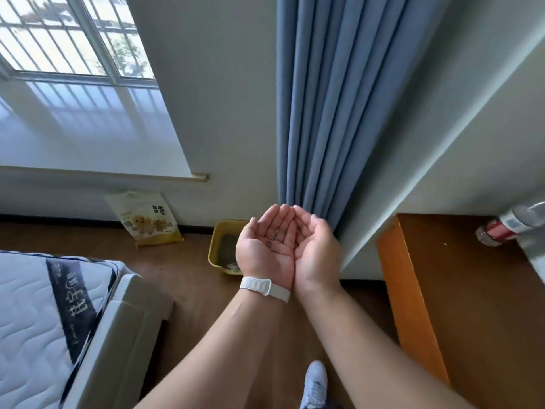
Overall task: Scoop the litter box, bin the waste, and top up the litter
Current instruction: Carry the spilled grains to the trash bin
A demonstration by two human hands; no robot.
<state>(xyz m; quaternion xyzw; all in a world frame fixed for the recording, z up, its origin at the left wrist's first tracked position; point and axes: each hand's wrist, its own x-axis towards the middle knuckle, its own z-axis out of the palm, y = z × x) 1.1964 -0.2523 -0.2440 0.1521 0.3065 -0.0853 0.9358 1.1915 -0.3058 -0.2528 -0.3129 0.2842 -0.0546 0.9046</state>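
1. Litter box [217,242]: small and yellow, on the floor [191,278] beside the blue curtain [333,113], grey litter inside.
2. Litter bag [147,216]: yellow and white, leaning on the wall [224,113] under the window [73,39].
3. Left hand [265,249] and right hand [317,249] touch side by side, palms up, like a bowl.
4. Fingers [277,216] lie close together, gently bent; a few dark grains [273,239] sit in the left palm.

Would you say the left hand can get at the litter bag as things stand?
Probably not yet. The left hand is cupped against the right hand, palms up, carrying a few dark granules. The litter bag leans on the wall across bare floor, so nothing blocks it once the hands are emptied.
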